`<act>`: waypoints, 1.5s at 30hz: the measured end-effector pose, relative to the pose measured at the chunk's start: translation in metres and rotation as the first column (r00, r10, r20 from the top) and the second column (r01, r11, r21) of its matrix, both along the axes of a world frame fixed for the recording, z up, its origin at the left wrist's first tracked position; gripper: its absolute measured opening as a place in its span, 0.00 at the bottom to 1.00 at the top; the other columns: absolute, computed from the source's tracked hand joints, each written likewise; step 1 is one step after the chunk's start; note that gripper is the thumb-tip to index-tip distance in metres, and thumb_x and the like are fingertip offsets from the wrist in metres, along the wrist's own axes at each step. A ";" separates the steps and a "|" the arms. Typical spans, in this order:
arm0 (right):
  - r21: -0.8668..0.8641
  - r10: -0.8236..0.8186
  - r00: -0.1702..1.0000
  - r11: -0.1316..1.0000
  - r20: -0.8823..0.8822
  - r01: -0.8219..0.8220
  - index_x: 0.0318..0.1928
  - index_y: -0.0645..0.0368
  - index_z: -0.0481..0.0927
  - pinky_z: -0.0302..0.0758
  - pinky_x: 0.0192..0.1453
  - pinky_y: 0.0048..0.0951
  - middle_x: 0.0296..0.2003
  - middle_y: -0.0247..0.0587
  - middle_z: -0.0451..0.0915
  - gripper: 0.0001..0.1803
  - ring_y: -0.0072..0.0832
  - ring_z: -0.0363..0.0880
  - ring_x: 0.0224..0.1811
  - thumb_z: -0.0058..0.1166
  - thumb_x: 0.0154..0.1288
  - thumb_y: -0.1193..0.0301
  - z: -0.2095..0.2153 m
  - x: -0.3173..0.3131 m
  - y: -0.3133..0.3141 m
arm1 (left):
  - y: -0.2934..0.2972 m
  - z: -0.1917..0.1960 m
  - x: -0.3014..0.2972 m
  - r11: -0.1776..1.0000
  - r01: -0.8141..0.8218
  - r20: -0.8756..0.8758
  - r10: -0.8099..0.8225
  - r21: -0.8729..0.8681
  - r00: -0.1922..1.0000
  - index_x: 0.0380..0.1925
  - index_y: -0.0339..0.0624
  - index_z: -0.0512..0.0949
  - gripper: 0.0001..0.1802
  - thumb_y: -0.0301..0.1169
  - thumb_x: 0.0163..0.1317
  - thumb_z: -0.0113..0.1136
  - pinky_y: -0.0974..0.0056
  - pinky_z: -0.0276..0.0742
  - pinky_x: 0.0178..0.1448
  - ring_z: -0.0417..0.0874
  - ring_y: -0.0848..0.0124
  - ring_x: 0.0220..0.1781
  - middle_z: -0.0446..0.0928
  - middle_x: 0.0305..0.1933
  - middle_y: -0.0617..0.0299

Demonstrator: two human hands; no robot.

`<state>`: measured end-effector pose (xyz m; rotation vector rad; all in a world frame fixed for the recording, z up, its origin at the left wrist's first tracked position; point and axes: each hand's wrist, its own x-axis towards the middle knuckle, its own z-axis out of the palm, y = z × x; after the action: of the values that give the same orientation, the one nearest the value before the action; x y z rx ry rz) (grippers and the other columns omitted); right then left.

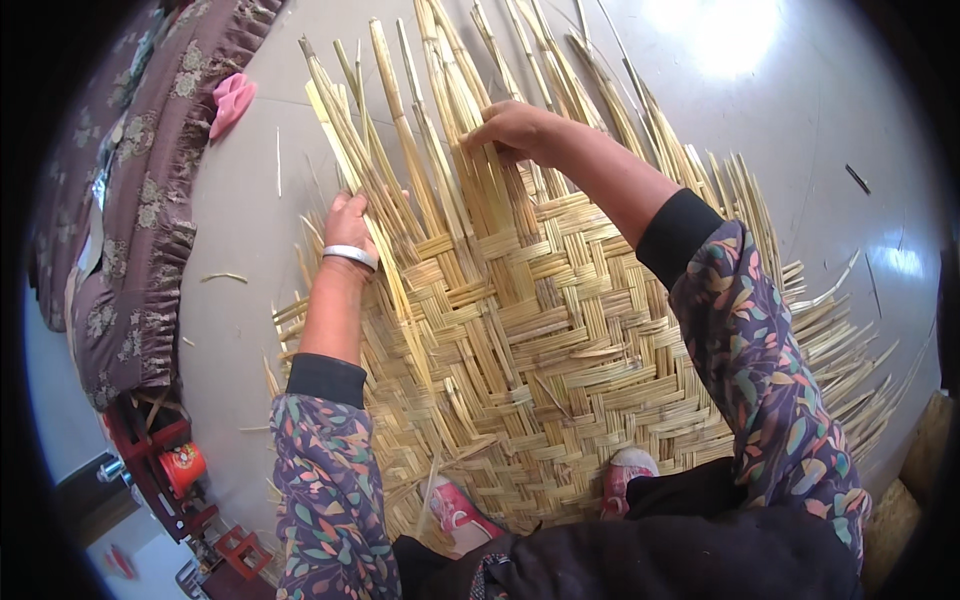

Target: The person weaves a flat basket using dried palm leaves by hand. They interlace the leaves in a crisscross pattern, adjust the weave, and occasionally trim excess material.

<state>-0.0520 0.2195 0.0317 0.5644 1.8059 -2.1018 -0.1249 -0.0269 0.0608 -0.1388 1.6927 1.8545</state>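
A large woven mat of split reeds [585, 320] lies on the floor under me, its loose strip ends fanning out along the far and right sides. My left hand [350, 222], with a white band at the wrist, is closed on a pale reed strip [398, 300] at the mat's left part; that strip runs slantwise over the weave. Farther up and to the right, my right hand [512, 128] is closed around a bundle of upright reed strips [488, 195], which rise out of the weave. Its fingertips are partly hidden behind the palm and the strips.
My red shoes [455, 510] rest on the mat's near part. To the left hangs a ruffled floral cover [150, 200], with a pink cloth [232, 103] beside it. A red container [183, 468] stands at lower left. Stray reed bits [223, 277] lie on the grey floor.
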 end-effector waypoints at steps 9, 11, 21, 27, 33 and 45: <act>-0.027 -0.113 0.952 0.994 -0.285 0.110 0.40 0.65 0.75 0.72 0.50 0.28 0.33 0.42 0.78 0.14 0.25 0.76 0.37 0.56 0.61 0.67 0.027 0.013 -0.019 | -0.010 -0.020 -0.011 0.998 0.045 0.018 -0.046 0.051 0.999 0.49 0.34 0.60 0.15 0.21 0.62 0.44 0.52 0.83 0.42 0.82 0.52 0.42 0.76 0.42 0.41; -0.226 -0.202 0.953 0.963 -0.225 0.151 0.44 0.68 0.75 0.71 0.55 0.30 0.37 0.45 0.79 0.19 0.27 0.77 0.43 0.54 0.63 0.63 0.033 0.010 -0.014 | -0.007 -0.011 -0.011 0.996 0.091 -0.002 -0.091 0.004 0.996 0.47 0.36 0.65 0.13 0.20 0.62 0.45 0.53 0.83 0.41 0.82 0.53 0.40 0.77 0.41 0.43; -0.592 -0.032 0.976 0.799 -0.215 -0.104 0.51 0.73 0.70 0.80 0.50 0.36 0.43 0.54 0.78 0.25 0.38 0.80 0.46 0.36 0.71 0.59 0.046 -0.020 -0.004 | -0.017 0.014 -0.008 0.952 0.253 -0.003 -0.256 0.173 0.967 0.41 0.37 0.77 0.08 0.24 0.64 0.51 0.59 0.82 0.44 0.83 0.61 0.39 0.80 0.37 0.50; -0.508 0.051 0.923 0.823 -0.381 -0.255 0.53 0.67 0.71 0.81 0.46 0.36 0.43 0.46 0.79 0.20 0.35 0.81 0.46 0.47 0.67 0.65 0.039 -0.018 -0.003 | -0.007 0.035 -0.006 0.886 0.460 -0.032 -0.463 -0.063 0.886 0.45 0.36 0.76 0.11 0.28 0.63 0.54 0.65 0.79 0.45 0.83 0.66 0.40 0.81 0.37 0.54; -0.554 -0.327 0.897 0.825 -0.298 0.116 0.48 0.70 0.70 0.80 0.44 0.32 0.40 0.49 0.78 0.15 0.33 0.80 0.43 0.50 0.64 0.74 0.029 -0.001 -0.008 | -0.004 0.047 -0.012 0.758 0.370 -0.150 -0.518 -0.537 0.842 0.38 0.36 0.79 0.09 0.29 0.62 0.56 0.70 0.76 0.35 0.81 0.74 0.30 0.80 0.29 0.61; -0.412 -0.654 0.744 0.646 0.137 0.643 0.36 0.67 0.72 0.84 0.33 0.22 0.32 0.47 0.78 0.07 0.29 0.81 0.34 0.49 0.65 0.74 -0.003 0.109 -0.015 | -0.004 0.046 -0.011 0.297 0.245 -0.105 -0.806 -0.923 0.582 0.24 0.36 0.78 0.08 0.28 0.55 0.53 0.64 0.75 0.35 0.82 0.66 0.28 0.78 0.22 0.54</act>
<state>0.0574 0.2041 0.0283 1.1990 1.1307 -2.8711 -0.1360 -0.0309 0.1067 0.6577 2.4991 0.3438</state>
